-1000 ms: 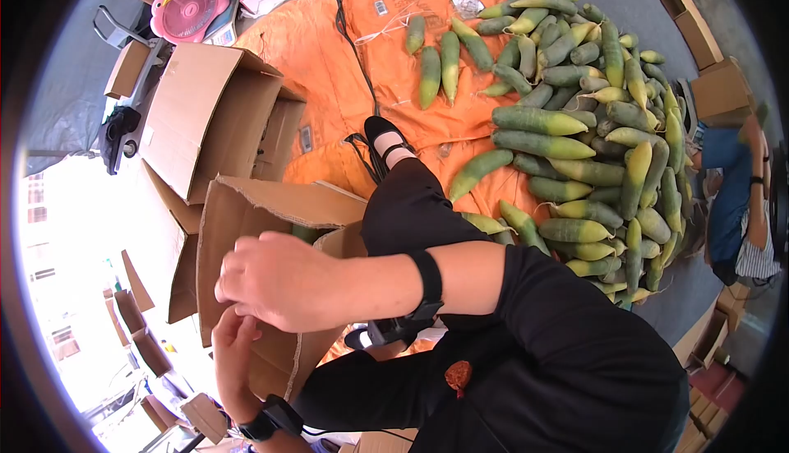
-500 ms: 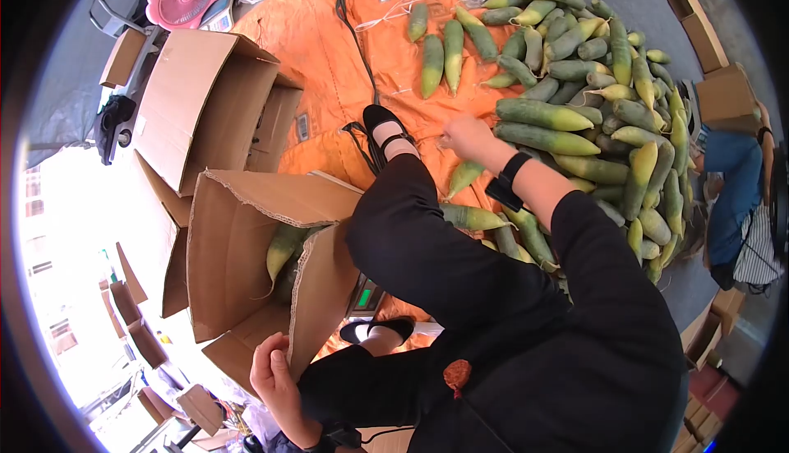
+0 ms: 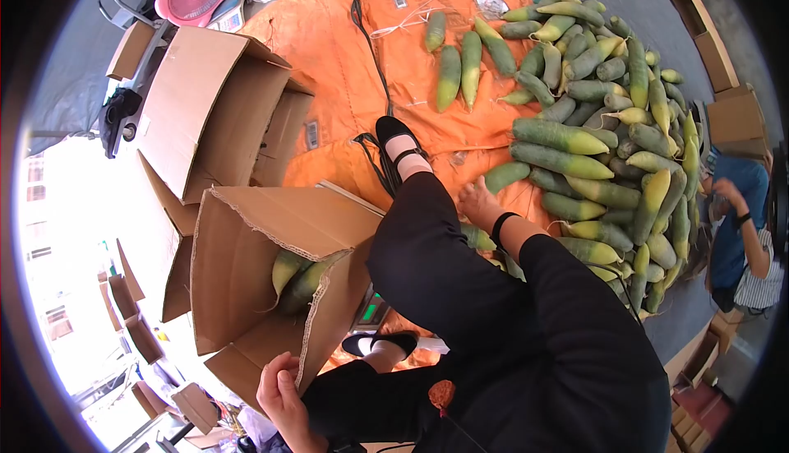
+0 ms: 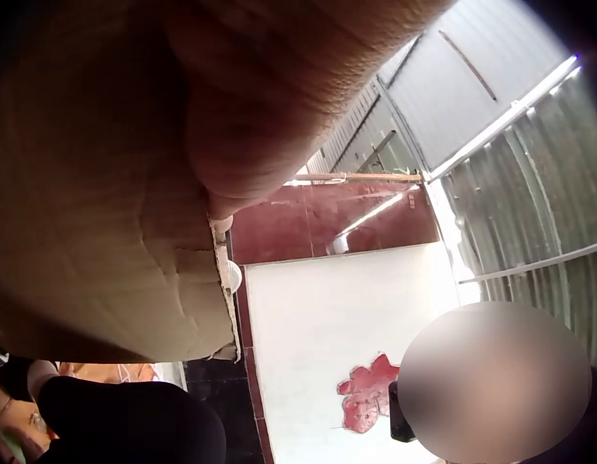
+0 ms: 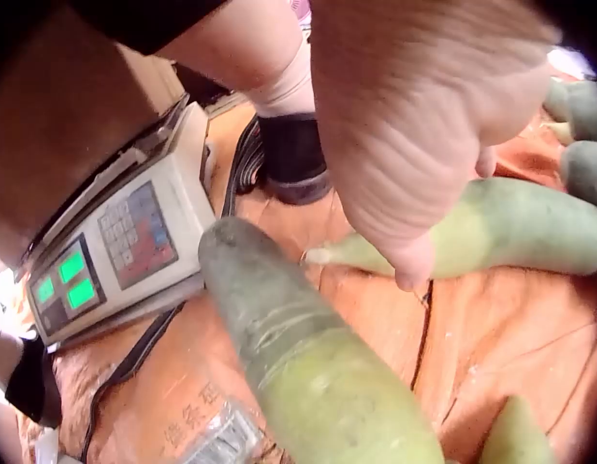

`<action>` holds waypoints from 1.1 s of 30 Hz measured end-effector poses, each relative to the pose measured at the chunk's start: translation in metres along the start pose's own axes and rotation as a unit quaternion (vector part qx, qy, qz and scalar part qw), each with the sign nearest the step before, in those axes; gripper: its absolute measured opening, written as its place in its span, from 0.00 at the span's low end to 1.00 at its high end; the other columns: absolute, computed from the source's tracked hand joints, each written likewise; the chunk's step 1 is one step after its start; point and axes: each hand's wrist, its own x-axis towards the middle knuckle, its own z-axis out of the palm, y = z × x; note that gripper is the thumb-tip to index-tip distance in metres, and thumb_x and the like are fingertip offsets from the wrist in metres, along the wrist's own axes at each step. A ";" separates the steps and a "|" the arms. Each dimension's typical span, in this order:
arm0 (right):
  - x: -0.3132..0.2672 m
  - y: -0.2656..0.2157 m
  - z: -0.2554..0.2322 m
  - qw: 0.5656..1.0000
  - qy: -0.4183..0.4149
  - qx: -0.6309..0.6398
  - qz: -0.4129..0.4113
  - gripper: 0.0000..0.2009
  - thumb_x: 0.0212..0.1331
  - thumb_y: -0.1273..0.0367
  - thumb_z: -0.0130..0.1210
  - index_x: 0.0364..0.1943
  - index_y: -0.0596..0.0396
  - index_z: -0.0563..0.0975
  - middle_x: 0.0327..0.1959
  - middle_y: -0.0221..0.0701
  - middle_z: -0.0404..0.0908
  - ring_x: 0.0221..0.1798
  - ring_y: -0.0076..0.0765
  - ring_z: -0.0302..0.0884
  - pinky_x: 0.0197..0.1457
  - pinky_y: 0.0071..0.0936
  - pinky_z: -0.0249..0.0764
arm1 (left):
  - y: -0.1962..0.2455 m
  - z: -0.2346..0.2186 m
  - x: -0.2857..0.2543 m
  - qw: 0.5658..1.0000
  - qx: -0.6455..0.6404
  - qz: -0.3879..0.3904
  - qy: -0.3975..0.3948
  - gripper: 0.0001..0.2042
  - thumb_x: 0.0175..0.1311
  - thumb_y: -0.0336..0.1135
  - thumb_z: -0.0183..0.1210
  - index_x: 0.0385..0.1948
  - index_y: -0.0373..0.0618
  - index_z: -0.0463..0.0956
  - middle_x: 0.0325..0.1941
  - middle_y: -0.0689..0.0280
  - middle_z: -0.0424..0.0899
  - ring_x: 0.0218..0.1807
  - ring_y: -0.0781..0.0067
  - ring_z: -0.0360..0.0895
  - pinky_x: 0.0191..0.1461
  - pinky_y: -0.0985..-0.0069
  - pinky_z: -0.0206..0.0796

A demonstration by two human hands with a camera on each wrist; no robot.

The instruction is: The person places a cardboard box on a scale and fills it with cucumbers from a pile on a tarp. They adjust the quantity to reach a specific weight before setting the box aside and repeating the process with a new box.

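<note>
I see a few radishes [image 3: 294, 276] already in the box [image 3: 246, 288]; my left hand [image 3: 279, 387] grips its flap; my right hand [image 3: 477, 200], fingers loose, hovers over the big pile [image 3: 608, 149] left.

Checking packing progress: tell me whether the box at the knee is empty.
Not empty: the cardboard box stands open, green shoots inside.

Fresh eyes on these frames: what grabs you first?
The big heap of green-yellow vegetables on the orange sheet, upper right of the head view. Next, the open cardboard box at lower left with a few vegetables inside, the left hand gripping its flap. The right hand reaches down to the heap's near edge, and the right wrist view shows a weighing scale beside it.
</note>
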 end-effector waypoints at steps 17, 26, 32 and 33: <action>-0.009 -0.014 0.003 0.998 0.050 0.042 -0.012 0.12 0.58 0.66 0.50 0.44 0.38 0.81 0.44 0.19 0.77 0.54 0.31 0.69 0.50 0.41 0.62 | -0.003 0.003 -0.004 0.999 -0.016 0.026 0.037 0.10 0.68 0.32 0.50 0.39 0.34 0.78 0.30 0.60 0.80 0.33 0.73 0.77 0.36 0.79 0.67; -0.060 0.064 -0.015 0.834 0.375 0.385 0.126 0.09 0.57 0.74 0.48 0.38 0.49 0.78 0.38 0.32 0.81 0.43 0.42 0.77 0.44 0.34 0.72 | 0.006 0.004 -0.005 0.998 -0.002 0.035 0.051 0.08 0.65 0.27 0.51 0.38 0.34 0.78 0.30 0.61 0.81 0.31 0.75 0.77 0.34 0.80 0.67; -0.096 0.115 -0.069 0.512 0.425 0.726 0.174 0.09 0.67 0.73 0.43 0.39 0.51 0.78 0.39 0.25 0.79 0.41 0.21 0.76 0.46 0.22 0.72 | 0.005 -0.001 -0.005 0.998 -0.014 0.047 0.039 0.09 0.65 0.27 0.50 0.39 0.34 0.78 0.32 0.60 0.83 0.35 0.74 0.79 0.42 0.79 0.70; -0.108 0.114 -0.094 0.476 0.415 0.760 0.154 0.10 0.68 0.72 0.42 0.41 0.48 0.77 0.40 0.22 0.79 0.42 0.18 0.75 0.46 0.21 0.71 | 0.006 -0.002 -0.005 0.998 -0.023 0.050 0.039 0.08 0.65 0.26 0.50 0.39 0.34 0.78 0.32 0.60 0.83 0.35 0.74 0.79 0.42 0.79 0.70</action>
